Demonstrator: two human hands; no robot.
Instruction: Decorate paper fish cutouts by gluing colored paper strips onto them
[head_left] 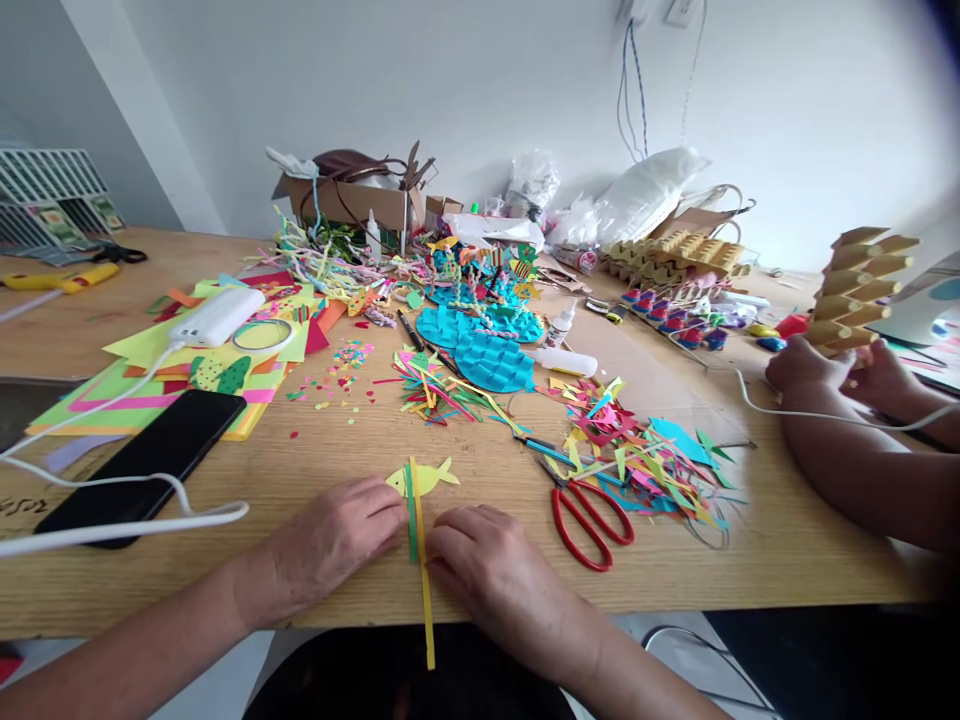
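Note:
A yellow paper fish (pixel 433 479) lies flat on the wooden table, its tail pointing right. Across its body run a green paper strip (pixel 412 541) and, just right of that, a longer yellow paper strip (pixel 428 620) that extends past the table's front edge. My left hand (pixel 346 535) is closed, its fingertips pressed at the fish's head beside the green strip. On the other side my right hand (pixel 491 570) is curled, thumb and fingers at the yellow strip; its fingertips are partly hidden. Red-handled scissors (pixel 592 520) rest to the right of my right hand.
Paper scraps (pixel 645 460) lie beyond the scissors. A blue paper-covered piece (pixel 487 350) stands mid-table near glue bottles (pixel 568 361). Left are a black phone (pixel 142 465), a white cable and coloured sheets (pixel 90 395). At right, another person's hands hold an egg-carton piece (pixel 859 290).

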